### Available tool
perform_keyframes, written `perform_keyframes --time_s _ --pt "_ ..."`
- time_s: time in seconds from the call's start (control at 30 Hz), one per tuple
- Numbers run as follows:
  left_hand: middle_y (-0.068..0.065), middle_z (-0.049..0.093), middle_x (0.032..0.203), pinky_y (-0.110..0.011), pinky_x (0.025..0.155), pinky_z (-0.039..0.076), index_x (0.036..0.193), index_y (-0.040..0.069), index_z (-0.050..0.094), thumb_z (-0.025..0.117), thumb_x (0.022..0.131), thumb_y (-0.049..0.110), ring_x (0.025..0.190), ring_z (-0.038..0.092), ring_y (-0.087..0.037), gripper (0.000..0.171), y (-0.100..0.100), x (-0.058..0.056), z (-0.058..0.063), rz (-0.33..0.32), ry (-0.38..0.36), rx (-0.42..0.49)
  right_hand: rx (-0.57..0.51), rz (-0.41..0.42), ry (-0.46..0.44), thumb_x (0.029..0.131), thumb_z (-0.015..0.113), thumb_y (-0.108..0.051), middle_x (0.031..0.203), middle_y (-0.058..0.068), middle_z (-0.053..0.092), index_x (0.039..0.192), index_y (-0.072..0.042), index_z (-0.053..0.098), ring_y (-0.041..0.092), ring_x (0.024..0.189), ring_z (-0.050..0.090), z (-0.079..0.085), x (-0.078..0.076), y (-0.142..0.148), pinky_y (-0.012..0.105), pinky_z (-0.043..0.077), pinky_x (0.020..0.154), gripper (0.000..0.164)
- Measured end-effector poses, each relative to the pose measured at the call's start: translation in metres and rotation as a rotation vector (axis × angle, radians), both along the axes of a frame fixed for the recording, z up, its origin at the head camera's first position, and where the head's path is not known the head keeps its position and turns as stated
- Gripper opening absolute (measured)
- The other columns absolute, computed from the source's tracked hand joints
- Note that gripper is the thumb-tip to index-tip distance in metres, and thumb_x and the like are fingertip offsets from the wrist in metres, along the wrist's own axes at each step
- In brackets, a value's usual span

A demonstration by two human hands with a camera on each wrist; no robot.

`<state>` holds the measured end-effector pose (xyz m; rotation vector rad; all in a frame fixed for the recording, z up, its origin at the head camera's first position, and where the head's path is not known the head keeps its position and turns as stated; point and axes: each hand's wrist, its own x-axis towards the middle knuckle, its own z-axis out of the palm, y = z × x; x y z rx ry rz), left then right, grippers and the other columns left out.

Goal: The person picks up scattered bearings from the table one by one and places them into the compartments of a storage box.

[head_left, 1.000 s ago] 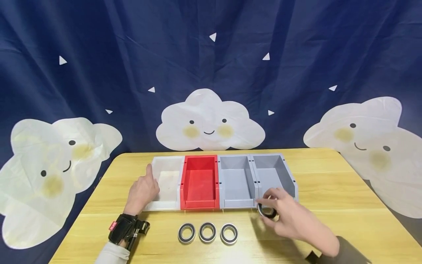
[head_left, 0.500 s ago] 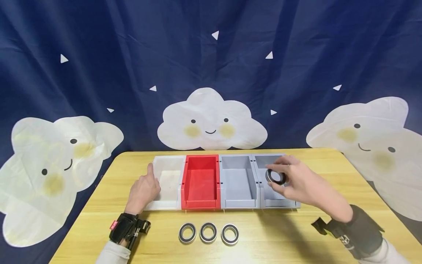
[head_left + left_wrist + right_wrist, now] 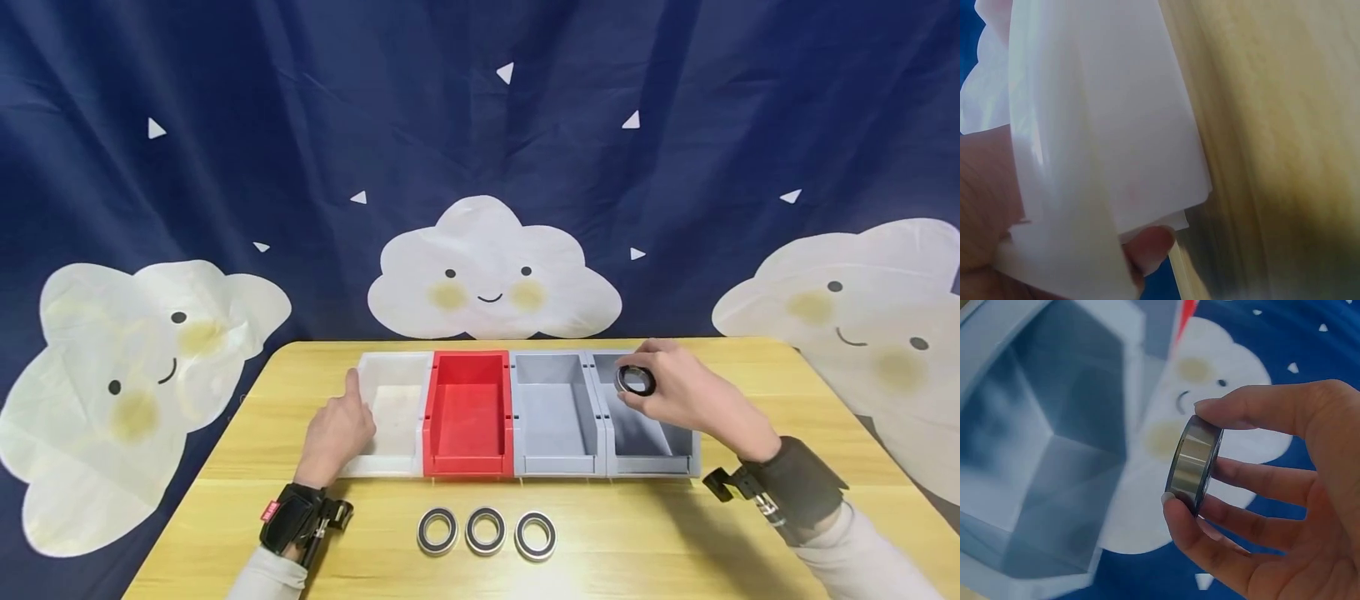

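My right hand (image 3: 686, 392) pinches a ball bearing (image 3: 1194, 462) by its outer edge between thumb and fingers. In the head view, this bearing overlaps the inside of the rightmost grey bin (image 3: 652, 467). In the right wrist view it is held up beside the bin's wall. My left hand (image 3: 337, 433) grips the left side of the white bin (image 3: 386, 467), index finger pointing along the rim. A fingertip (image 3: 1150, 247) shows past the bin's wall in the left wrist view. Three more bearings lie flat in a row on the table: left (image 3: 423, 533), middle (image 3: 472, 533) and right (image 3: 521, 537).
A red bin (image 3: 468, 467) and another grey bin (image 3: 558, 467) stand between the white bin and the rightmost grey one, all side by side. They stand on a wooden table (image 3: 375, 575). A dark blue curtain (image 3: 420, 108) with smiling clouds hangs behind it.
My right hand has lifted the bearing from in front of the rightmost grey bin, up and back over it. My left hand stays at the white bin. The head view has shifted slightly.
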<state>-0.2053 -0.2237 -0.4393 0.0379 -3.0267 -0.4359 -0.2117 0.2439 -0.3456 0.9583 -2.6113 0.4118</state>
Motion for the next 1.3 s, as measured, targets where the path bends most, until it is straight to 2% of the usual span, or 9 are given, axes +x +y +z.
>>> perform_keyframes --time_s 0.13,0.27,0.57,0.73,0.87,1.0,1.17,1.3 --pt "-0.017 0.057 0.061 -0.040 0.045 0.042 0.151 -0.009 0.020 0.047 0.099 0.013 0.048 0.055 -0.028 0.063 0.003 -0.002 0.002 -0.017 0.036 -0.010 0.015 -0.040 -0.077 0.076 0.083 -0.014 0.088 0.009 0.066 0.103 -0.004 0.077 0.017 0.074 0.058 -0.015 -0.009 0.005 0.027 0.044 0.060 0.029" --pt "-0.015 0.055 0.059 -0.038 0.044 0.040 0.151 -0.010 0.021 0.046 0.098 0.012 0.046 0.054 -0.027 0.062 0.004 -0.003 0.003 -0.025 0.060 -0.021 0.039 -0.076 -0.147 0.078 0.080 -0.014 0.091 0.011 0.066 0.108 0.000 0.076 0.016 0.075 0.053 -0.029 -0.017 0.006 0.027 0.039 0.061 0.034" --pt "-0.014 0.054 0.058 -0.037 0.044 0.039 0.151 -0.009 0.021 0.046 0.099 0.013 0.046 0.053 -0.026 0.062 0.007 -0.004 0.001 -0.016 0.052 -0.022 0.070 -0.097 -0.196 0.074 0.075 -0.007 0.093 0.012 0.069 0.104 0.003 0.076 0.022 0.082 0.061 -0.053 -0.028 0.008 0.035 0.050 0.071 0.031" --pt "-0.014 0.055 0.059 -0.037 0.045 0.040 0.152 -0.009 0.019 0.045 0.100 0.015 0.047 0.054 -0.026 0.062 0.007 -0.004 0.000 -0.013 0.036 -0.015 0.095 -0.120 -0.219 0.073 0.076 -0.008 0.095 0.015 0.070 0.103 0.004 0.075 0.026 0.084 0.063 -0.062 -0.031 0.011 0.039 0.053 0.073 0.032" --pt "-0.016 0.056 0.061 -0.038 0.045 0.041 0.152 -0.008 0.018 0.044 0.100 0.014 0.048 0.054 -0.027 0.063 0.003 -0.002 0.001 -0.002 0.030 -0.014 0.105 -0.110 -0.215 0.071 0.077 -0.007 0.088 0.011 0.068 0.097 0.002 0.075 0.023 0.079 0.060 -0.068 -0.036 0.009 0.039 0.053 0.072 0.028" --pt "-0.018 0.057 0.062 -0.039 0.045 0.041 0.152 -0.008 0.018 0.045 0.100 0.014 0.048 0.055 -0.028 0.062 -0.002 0.001 0.002 0.011 0.026 -0.015 0.101 -0.099 -0.234 0.070 0.075 -0.006 0.082 0.007 0.064 0.093 -0.001 0.074 0.016 0.074 0.049 -0.071 -0.040 0.003 0.032 0.044 0.067 0.023" --pt "-0.016 0.056 0.060 -0.038 0.046 0.041 0.151 -0.009 0.018 0.044 0.099 0.014 0.048 0.055 -0.027 0.062 -0.003 0.001 0.000 0.002 0.017 -0.015 0.110 -0.098 -0.281 0.070 0.070 0.000 0.071 0.002 0.054 0.084 -0.005 0.070 0.015 0.069 0.038 -0.077 -0.043 0.001 0.028 0.030 0.061 0.016" --pt "-0.017 0.057 0.061 -0.039 0.047 0.042 0.151 -0.009 0.019 0.045 0.099 0.014 0.050 0.057 -0.028 0.062 -0.001 0.000 -0.002 -0.007 0.016 -0.018 0.107 -0.109 -0.323 0.073 0.068 0.003 0.067 -0.001 0.051 0.082 -0.007 0.070 0.012 0.063 0.035 -0.081 -0.042 0.003 0.025 0.027 0.058 0.014"
